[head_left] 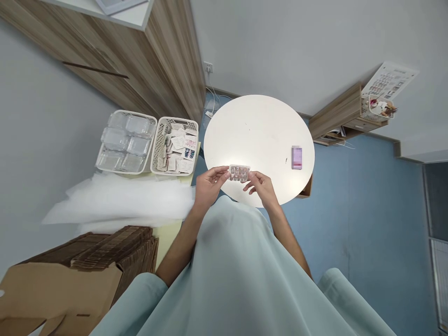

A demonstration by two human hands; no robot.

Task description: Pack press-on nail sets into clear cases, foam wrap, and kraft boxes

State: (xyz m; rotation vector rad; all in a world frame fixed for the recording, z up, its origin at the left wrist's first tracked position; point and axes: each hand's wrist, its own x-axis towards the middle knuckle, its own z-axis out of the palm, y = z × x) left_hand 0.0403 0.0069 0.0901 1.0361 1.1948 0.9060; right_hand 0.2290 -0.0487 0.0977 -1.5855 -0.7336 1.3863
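Between both hands, above the near edge of the white round table (259,135), is a small clear pack (240,173) holding two rows of shiny brownish-pink oval pieces. My left hand (209,184) pinches its left end between thumb and fingers. The right end is gripped by my right hand (262,185), thumb and index finger on it, the other fingers loosely curled beneath. What the oval pieces are is too small to tell for sure. A purple box (297,157), partly blurred, lies to the right on the tabletop.
Left of the table, one white basket (154,149) holds small cards and packs; another (149,156) holds clear plastic boxes (117,138). White foam sheets (129,198) and folded brown cardboard (63,289) lie nearer. A wooden cabinet (168,60) stands behind, a low shelf (339,112) at right.
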